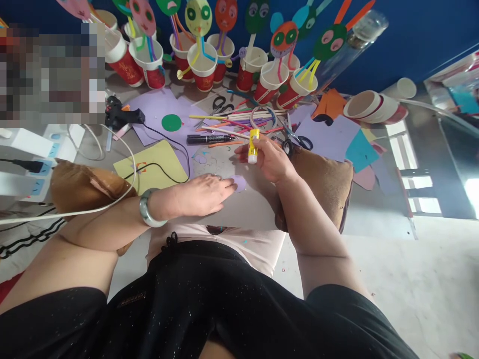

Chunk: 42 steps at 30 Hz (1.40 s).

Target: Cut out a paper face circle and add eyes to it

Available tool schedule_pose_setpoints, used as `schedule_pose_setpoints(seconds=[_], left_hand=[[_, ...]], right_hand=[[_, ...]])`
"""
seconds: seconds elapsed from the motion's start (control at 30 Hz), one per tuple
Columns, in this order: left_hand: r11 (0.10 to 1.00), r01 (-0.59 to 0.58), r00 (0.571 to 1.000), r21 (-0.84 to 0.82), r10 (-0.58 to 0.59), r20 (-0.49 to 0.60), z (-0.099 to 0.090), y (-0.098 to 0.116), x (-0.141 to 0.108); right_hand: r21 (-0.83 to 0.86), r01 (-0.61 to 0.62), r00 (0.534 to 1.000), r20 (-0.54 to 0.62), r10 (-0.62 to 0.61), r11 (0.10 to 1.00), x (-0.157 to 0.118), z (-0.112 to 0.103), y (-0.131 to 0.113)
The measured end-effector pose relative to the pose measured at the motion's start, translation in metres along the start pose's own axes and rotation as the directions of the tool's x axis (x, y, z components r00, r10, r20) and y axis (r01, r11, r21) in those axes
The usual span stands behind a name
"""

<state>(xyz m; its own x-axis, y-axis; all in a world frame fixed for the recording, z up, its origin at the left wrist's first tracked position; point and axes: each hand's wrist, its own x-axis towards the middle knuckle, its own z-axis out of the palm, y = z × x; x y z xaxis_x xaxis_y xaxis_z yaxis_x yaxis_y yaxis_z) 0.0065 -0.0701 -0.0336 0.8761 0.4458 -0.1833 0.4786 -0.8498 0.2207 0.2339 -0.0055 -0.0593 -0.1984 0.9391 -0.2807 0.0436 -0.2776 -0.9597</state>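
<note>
My right hand (271,158) grips a yellow glue stick (254,144) upright above the table, its white end pointing down. Stretched out low on the tabletop, my left hand (204,194) has its fingertips on the edge of a small purple paper circle (238,184). Just beyond the hands lie a black marker pen (209,139) and small paper scraps. A green paper oval (171,122) rests on a purple sheet (159,107), and a yellow sheet (153,167) lies left of my left hand.
Red and white paper cups (202,67) with paper-faced figures line the back. Scissors (299,140), a tape roll (264,118) and paper sticks lie mid-table. A black glue gun (121,115) and its cord are at left, near power strips (35,179). A brown cushion (324,184) sits under my right forearm.
</note>
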Motion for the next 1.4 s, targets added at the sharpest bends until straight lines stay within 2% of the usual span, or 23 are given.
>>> schedule_pose_setpoints(seconds=[0.1,0.2,0.3,0.37,0.47,0.57,0.67,0.77,0.87,0.97,1.07,1.17,1.4], left_hand=[[0.999,0.011,0.997,0.050,-0.006,-0.082,0.001,-0.006,0.009],[0.999,0.017,0.998,0.032,-0.015,-0.062,0.007,-0.013,0.016],[1.000,0.010,1.000,-0.002,-0.010,-0.006,0.016,-0.022,0.021],[0.999,0.046,0.999,-0.007,-0.046,-0.025,0.020,-0.029,0.024],[0.992,0.129,0.990,-0.001,-0.129,-0.056,0.022,-0.038,0.027],[0.990,0.140,0.987,0.028,-0.137,-0.085,0.023,-0.041,0.028],[0.992,0.112,0.989,0.055,-0.106,-0.103,0.026,-0.041,0.027],[0.996,0.070,0.992,0.064,-0.062,-0.111,0.025,-0.038,0.024],[0.997,0.039,0.988,0.066,-0.029,-0.149,0.020,-0.034,0.019],[0.997,0.047,0.984,0.068,-0.034,-0.174,0.014,-0.032,0.016],[0.998,0.041,0.985,0.051,-0.032,-0.171,0.015,-0.032,0.013],[0.997,0.069,0.979,0.045,-0.059,-0.195,0.018,-0.035,0.012],[0.979,0.175,0.960,0.103,-0.147,-0.238,0.018,-0.035,0.011]], right_hand=[[-0.085,0.079,0.992,-0.088,-0.086,0.993,0.000,-0.006,-0.001],[-0.139,0.164,0.967,-0.175,-0.187,0.977,-0.002,-0.011,-0.003],[-0.150,0.221,0.954,-0.172,-0.246,0.964,-0.005,-0.013,-0.003],[-0.162,0.282,0.937,-0.167,-0.308,0.946,-0.006,-0.013,-0.002],[-0.209,0.419,0.875,-0.168,-0.455,0.884,-0.003,-0.012,0.002],[-0.241,0.503,0.829,-0.138,-0.542,0.830,-0.002,-0.011,0.005],[-0.289,0.479,0.849,-0.088,-0.522,0.829,-0.005,-0.012,0.003],[-0.438,0.421,0.888,0.022,-0.458,0.795,-0.011,-0.014,0.000],[-0.640,0.394,0.907,0.156,-0.391,0.659,-0.015,-0.014,-0.001],[-0.760,0.390,0.914,0.251,-0.318,0.520,-0.016,-0.012,0.002],[-0.810,0.387,0.914,0.274,-0.299,0.440,-0.015,-0.007,0.007],[-0.843,0.352,0.925,0.247,-0.287,0.407,-0.014,-0.004,0.010],[-0.852,0.292,0.951,0.211,-0.225,0.435,-0.017,0.001,0.004]])
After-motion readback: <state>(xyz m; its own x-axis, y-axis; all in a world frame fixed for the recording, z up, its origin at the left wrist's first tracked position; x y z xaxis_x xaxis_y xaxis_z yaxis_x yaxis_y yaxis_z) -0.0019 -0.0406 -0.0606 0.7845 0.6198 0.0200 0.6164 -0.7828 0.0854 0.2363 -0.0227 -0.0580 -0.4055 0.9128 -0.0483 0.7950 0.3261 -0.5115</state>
